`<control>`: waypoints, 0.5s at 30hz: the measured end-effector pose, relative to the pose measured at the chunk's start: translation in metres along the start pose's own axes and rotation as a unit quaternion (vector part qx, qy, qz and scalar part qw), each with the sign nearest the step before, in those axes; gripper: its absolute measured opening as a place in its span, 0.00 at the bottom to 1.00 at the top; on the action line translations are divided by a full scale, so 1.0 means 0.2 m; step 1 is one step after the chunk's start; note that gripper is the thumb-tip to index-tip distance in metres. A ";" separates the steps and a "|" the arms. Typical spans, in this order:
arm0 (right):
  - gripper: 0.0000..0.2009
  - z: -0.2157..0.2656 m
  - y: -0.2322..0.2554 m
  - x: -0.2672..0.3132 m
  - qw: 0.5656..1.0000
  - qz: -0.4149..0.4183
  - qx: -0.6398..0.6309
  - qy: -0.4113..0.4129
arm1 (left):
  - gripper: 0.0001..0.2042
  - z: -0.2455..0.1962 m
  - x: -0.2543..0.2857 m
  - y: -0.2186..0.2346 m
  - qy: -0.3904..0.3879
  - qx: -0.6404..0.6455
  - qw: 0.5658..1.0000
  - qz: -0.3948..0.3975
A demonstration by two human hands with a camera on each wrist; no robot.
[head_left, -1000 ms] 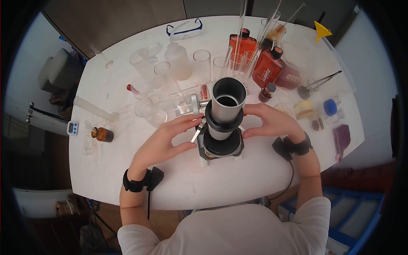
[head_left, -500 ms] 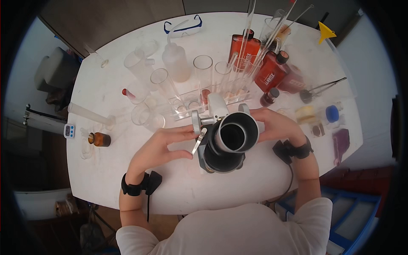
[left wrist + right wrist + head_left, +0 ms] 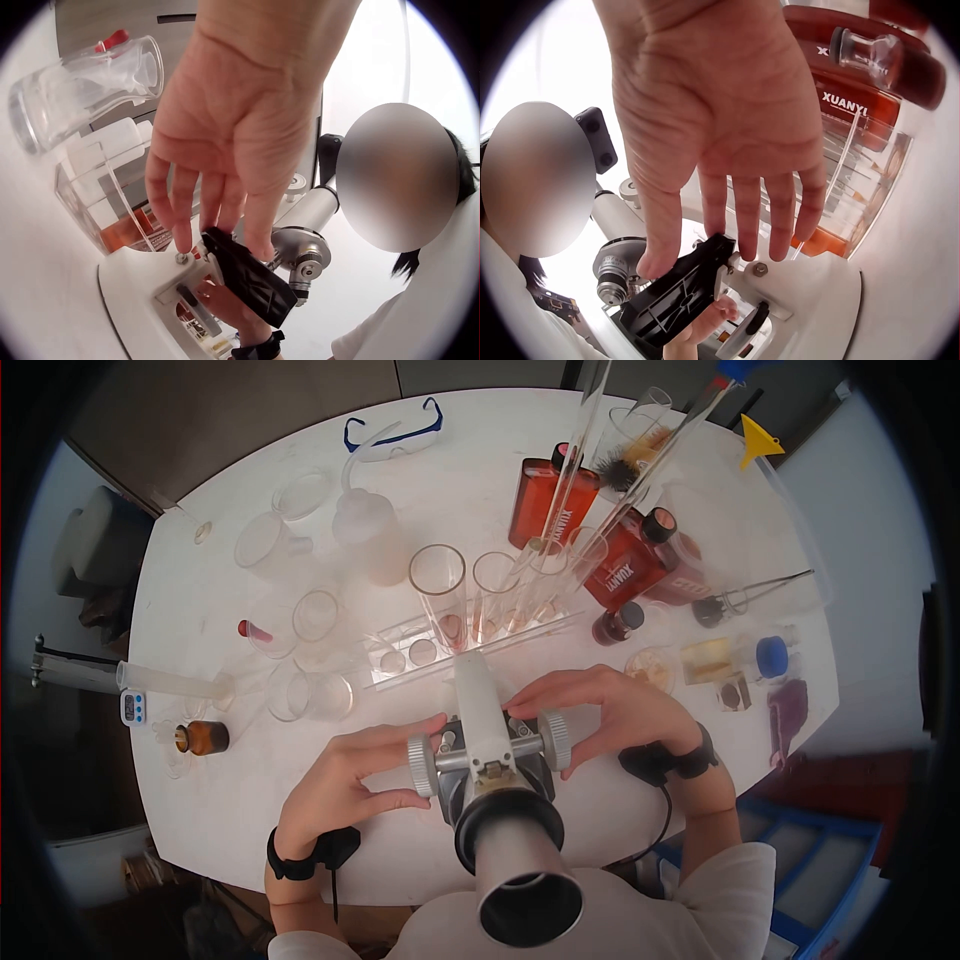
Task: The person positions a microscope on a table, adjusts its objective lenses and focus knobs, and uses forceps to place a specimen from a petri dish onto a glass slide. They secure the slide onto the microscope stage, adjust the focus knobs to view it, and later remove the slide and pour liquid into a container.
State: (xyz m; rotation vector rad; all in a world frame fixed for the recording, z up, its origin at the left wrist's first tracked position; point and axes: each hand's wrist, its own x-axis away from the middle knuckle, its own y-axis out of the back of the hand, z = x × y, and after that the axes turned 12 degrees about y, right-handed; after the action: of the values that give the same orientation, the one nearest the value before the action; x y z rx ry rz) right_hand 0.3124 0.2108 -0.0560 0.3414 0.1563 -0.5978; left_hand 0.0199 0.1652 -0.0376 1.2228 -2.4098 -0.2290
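A microscope (image 3: 480, 695) with a white arm, two silver side knobs and a wide eyepiece tube (image 3: 515, 860) stands close in front of the person, its tube toward the chest. My left hand (image 3: 335, 780) lies along its left side, fingers extended and thumb spread apart, the tips right at the black stage (image 3: 251, 281). On the other side my right hand (image 3: 635, 715) mirrors it: straight fingers by the arm, thumb close by the right knob (image 3: 553, 740). In the right wrist view the thumb overlaps the stage's edge. From above, the tube and arm hide most of the stage.
Behind the microscope stands a clear rack (image 3: 400, 655) with large tubes. Red bottles (image 3: 555, 500), a wash bottle (image 3: 368, 540) and glassware stand further back. An amber bottle (image 3: 208, 738) lies at left; a blue-capped jar (image 3: 772, 657) sits at right.
In the head view the eyepiece tube has shifted strongly toward the person's chest, and the arm and both knobs now show. Both hands stay beside the microscope, a little nearer. The whole view has shifted too.
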 end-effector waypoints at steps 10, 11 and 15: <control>0.31 0.01 0.00 0.00 1.000 -0.002 0.018 0.004 | 0.25 0.04 -0.02 -0.01 -0.048 -0.020 0.998 -0.030; 0.31 0.01 0.00 0.00 1.000 -0.002 0.014 0.003 | 0.26 0.05 -0.02 -0.01 -0.057 -0.030 0.997 -0.029; 0.32 0.00 0.00 0.00 1.000 -0.008 0.014 0.010 | 0.22 0.12 0.01 -0.04 0.014 0.064 0.997 -0.045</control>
State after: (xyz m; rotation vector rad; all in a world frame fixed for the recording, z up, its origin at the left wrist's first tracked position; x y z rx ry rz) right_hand 0.3126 0.2103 -0.0569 0.3732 0.1695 -0.6125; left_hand 0.0147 0.1573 -0.0613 1.3845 -2.3796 -0.0856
